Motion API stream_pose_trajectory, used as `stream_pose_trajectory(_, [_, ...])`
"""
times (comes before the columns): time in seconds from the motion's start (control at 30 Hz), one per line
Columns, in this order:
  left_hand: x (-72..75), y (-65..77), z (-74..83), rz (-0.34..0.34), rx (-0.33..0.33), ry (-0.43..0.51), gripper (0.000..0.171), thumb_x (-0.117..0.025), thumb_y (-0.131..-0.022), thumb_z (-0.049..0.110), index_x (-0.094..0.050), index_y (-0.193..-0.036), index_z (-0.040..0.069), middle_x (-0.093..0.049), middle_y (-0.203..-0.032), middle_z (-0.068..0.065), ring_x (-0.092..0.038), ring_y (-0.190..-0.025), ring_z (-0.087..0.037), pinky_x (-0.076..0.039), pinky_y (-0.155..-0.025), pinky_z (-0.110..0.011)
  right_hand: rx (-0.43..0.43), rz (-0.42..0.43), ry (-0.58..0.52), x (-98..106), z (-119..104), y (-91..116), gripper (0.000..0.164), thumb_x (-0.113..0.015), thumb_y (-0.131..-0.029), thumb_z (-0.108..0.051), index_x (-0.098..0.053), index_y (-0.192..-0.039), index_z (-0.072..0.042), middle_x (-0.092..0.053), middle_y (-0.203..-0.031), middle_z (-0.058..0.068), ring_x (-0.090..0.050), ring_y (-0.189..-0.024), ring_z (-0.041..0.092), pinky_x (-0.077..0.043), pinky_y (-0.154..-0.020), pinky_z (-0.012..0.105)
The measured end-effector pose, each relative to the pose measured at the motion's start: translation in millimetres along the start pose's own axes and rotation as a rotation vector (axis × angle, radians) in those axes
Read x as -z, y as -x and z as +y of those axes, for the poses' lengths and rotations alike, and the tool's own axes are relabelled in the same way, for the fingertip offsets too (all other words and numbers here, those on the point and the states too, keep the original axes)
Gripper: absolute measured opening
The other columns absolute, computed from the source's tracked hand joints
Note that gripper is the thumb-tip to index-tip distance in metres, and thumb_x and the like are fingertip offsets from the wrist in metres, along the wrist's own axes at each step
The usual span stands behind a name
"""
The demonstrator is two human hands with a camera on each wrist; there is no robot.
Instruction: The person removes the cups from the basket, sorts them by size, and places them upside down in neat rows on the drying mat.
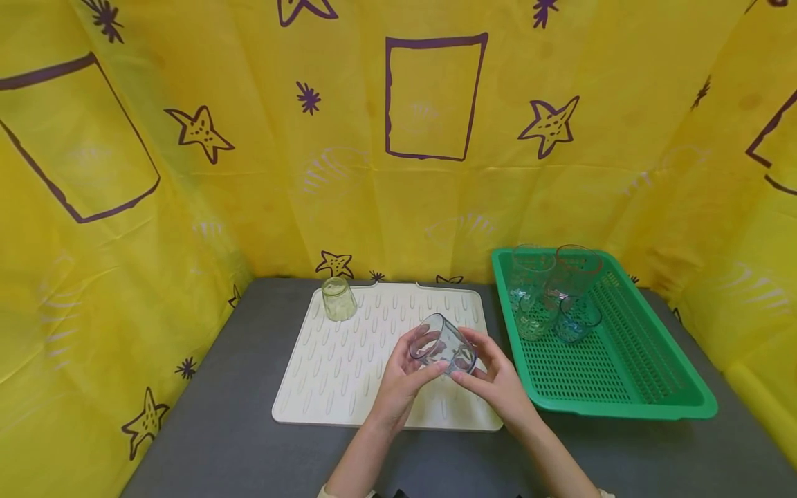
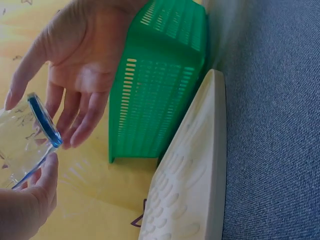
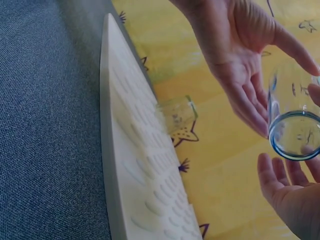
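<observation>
Glass (image 1: 445,344), perhaps patterned, tilted between left grip (image 1: 402,375) and right grip (image 1: 496,379).

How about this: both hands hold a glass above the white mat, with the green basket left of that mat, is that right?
The side is wrong: the green basket sits to the right of the white mat, as the head view shows. The left hand and right hand do hold a glass above the mat.

Booth-like workspace, yellow starfish-print curtain (image 1: 429,197) on three sides, grey tabletop (image 1: 230,394)
</observation>
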State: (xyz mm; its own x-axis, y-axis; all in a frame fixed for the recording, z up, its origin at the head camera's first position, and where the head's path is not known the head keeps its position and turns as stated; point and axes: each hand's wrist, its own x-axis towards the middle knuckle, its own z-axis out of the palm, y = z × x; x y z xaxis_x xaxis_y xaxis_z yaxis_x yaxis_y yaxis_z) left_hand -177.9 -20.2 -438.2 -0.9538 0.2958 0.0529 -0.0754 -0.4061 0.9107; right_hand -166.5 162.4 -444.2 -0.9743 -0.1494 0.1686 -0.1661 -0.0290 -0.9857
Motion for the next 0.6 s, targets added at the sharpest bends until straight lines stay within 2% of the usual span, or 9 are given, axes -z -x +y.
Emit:
stream_pose_trajectory(0.23, [1.0, -0.1, -1.4, -0.006, 0.033, 0.061, 0.070, -0.070, -0.087, 0.006, -0.033, -0.146, 0.005, -0.041, -0.145, -0.018, -0.041, -0.132, -0.040, -0.047, -0.097, -0.030, -0.005, -0.015, -0.056, 0.2, -0.5, 0.1, 0.062, -0.071, -0.085, 0.001, -0.043, -0.140, -0.002, -0.042, -0.141, 0.021, -0.050, -0.119, 0.030, -0.053, -0.088, 0.029])
stream_pose_trajectory(0.37, [2.5, 0.2, -1.6, -0.022, 0.040, 0.067, 0.070, -0.071, -0.087, 0.006, -0.033, -0.146, 0.004, -0.040, -0.145, -0.018, -0.046, -0.128, -0.035, -0.048, -0.096, -0.030, -0.011, -0.020, -0.091, 0.4, -0.9, 0.4, 0.063, -0.071, -0.085, 0.003, -0.042, -0.140, 0.000, -0.041, -0.141, 0.025, -0.055, -0.115, 0.028, -0.054, -0.085, 0.031])
stream_pose_trajectory(0.5, [4.7, -0.1, -1.1, -0.036, 0.052, 0.053, 0.072, -0.072, -0.087, 0.008, -0.033, -0.146, 0.005, -0.040, -0.145, -0.017, -0.051, -0.123, -0.026, -0.048, -0.096, -0.030, -0.014, -0.020, -0.092, 0.8, -1.1, 0.6, 0.062, -0.071, -0.085, 0.003, -0.043, -0.140, 0.000, -0.043, -0.138, 0.022, -0.057, -0.113, 0.024, -0.055, -0.083, 0.032])
stream_pose_trajectory(0.6, [7.6, -0.2, -0.7, -0.042, 0.074, 0.036, 0.073, -0.072, -0.087, 0.010, -0.031, -0.147, 0.004, -0.041, -0.145, -0.017, -0.051, -0.122, -0.025, -0.048, -0.096, -0.029, -0.017, -0.011, -0.077, 1.2, -1.9, 0.9, 0.061, -0.071, -0.085, 0.003, -0.043, -0.139, 0.000, -0.044, -0.138, 0.020, -0.056, -0.114, 0.024, -0.055, -0.084, 0.031])
